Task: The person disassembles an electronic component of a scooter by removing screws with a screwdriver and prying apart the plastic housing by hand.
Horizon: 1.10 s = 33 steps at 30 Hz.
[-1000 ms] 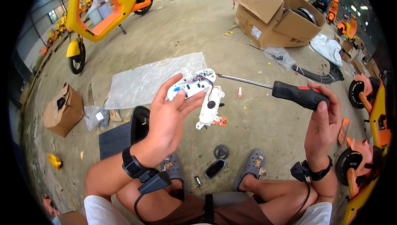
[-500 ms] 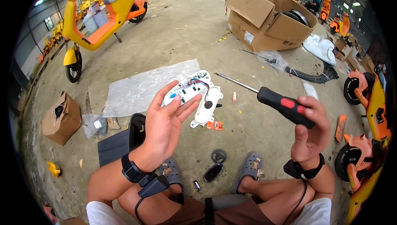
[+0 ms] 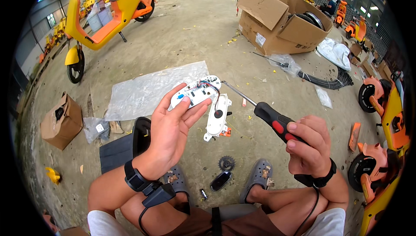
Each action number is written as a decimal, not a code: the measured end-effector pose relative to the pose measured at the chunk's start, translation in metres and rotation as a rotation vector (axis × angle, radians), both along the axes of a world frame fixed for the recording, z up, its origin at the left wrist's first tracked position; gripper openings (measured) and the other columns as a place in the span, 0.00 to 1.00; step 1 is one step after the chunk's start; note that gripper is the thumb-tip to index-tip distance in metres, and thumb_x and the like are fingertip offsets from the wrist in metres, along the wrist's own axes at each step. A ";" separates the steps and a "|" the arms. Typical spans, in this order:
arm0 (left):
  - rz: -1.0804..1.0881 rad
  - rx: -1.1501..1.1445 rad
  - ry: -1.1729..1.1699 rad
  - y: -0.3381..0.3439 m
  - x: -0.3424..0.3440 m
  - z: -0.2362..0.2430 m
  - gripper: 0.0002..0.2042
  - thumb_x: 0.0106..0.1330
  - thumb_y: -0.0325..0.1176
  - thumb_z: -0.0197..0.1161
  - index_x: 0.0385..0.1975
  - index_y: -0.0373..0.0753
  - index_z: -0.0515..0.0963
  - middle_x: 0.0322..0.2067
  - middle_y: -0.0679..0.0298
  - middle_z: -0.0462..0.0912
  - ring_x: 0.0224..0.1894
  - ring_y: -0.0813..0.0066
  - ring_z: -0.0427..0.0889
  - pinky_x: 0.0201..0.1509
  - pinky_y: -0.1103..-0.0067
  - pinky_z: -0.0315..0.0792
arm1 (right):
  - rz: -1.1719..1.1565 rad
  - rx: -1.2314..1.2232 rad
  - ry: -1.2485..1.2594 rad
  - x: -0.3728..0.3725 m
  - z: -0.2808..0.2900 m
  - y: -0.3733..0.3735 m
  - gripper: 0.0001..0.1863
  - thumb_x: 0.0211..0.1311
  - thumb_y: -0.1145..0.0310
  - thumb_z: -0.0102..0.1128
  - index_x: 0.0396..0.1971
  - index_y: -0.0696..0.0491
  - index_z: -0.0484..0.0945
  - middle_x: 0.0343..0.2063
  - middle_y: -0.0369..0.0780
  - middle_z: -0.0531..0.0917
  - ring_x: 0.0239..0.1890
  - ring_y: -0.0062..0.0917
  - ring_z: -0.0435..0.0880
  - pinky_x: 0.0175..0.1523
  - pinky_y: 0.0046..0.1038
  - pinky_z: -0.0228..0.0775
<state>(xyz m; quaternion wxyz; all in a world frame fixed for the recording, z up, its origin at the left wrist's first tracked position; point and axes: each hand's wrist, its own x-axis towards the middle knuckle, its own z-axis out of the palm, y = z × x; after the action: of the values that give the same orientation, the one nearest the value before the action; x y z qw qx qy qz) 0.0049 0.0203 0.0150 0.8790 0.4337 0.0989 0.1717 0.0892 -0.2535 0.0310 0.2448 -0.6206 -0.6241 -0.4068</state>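
Observation:
In my left hand is a white oblong circuit board, pinched between thumb and fingers, with chips and coloured wires on it. The wires run down to a white plastic housing below and right of the board, with a small orange piece at its lower right. My right hand grips a black-and-red screwdriver; its tip is at or very close to the board's right end, contact unclear. A gear, a black oval part and a small cylinder lie between my feet.
A yellow scooter stands front left. Cardboard boxes, a plastic sheet, cable bundle and black molded part lie around. Scooters line the right; a person sits far back right.
My right hand has moved left and down, turning the screwdriver so it angles more steeply up toward the board. My left hand still holds the board and has shifted slightly.

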 end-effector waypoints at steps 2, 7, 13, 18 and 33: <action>-0.003 -0.001 0.001 0.000 0.000 -0.001 0.20 0.73 0.24 0.48 0.63 0.30 0.59 0.56 0.44 0.73 0.57 0.49 0.78 0.65 0.69 0.74 | -0.001 -0.002 0.000 -0.001 0.000 0.000 0.16 0.51 0.79 0.59 0.43 0.54 0.77 0.45 0.44 0.83 0.38 0.34 0.79 0.37 0.33 0.76; -0.012 -0.014 0.002 -0.002 0.001 -0.001 0.21 0.73 0.24 0.49 0.64 0.29 0.59 0.56 0.43 0.73 0.57 0.49 0.78 0.65 0.69 0.74 | 0.014 -0.024 0.009 0.000 0.000 -0.002 0.15 0.53 0.78 0.58 0.42 0.54 0.77 0.45 0.44 0.83 0.38 0.34 0.79 0.36 0.33 0.76; -0.025 -0.002 0.023 -0.002 0.001 0.000 0.21 0.73 0.24 0.50 0.64 0.29 0.59 0.56 0.43 0.73 0.56 0.51 0.79 0.63 0.71 0.75 | 0.013 -0.025 -0.020 0.002 -0.003 0.001 0.13 0.54 0.76 0.59 0.41 0.54 0.78 0.45 0.44 0.83 0.38 0.34 0.78 0.37 0.32 0.76; -0.027 -0.007 0.026 -0.002 0.001 -0.001 0.21 0.73 0.24 0.50 0.64 0.29 0.60 0.56 0.43 0.73 0.56 0.51 0.79 0.63 0.71 0.76 | 0.003 -0.035 -0.025 0.002 -0.002 0.002 0.13 0.55 0.75 0.60 0.42 0.54 0.78 0.45 0.45 0.83 0.38 0.34 0.78 0.37 0.33 0.76; 0.019 -0.002 0.076 0.003 0.001 -0.001 0.20 0.73 0.24 0.48 0.64 0.31 0.60 0.55 0.43 0.74 0.55 0.51 0.79 0.61 0.66 0.76 | 0.065 0.664 1.539 0.028 -0.013 -0.002 0.19 0.72 0.60 0.55 0.51 0.60 0.74 0.40 0.45 0.84 0.32 0.25 0.86 0.42 0.28 0.81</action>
<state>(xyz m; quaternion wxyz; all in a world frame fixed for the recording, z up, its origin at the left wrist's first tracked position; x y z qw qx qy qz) 0.0056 0.0232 0.0137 0.8735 0.4379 0.1365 0.1632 0.1175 -0.2554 0.0183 0.7839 -0.6023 -0.1485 -0.0251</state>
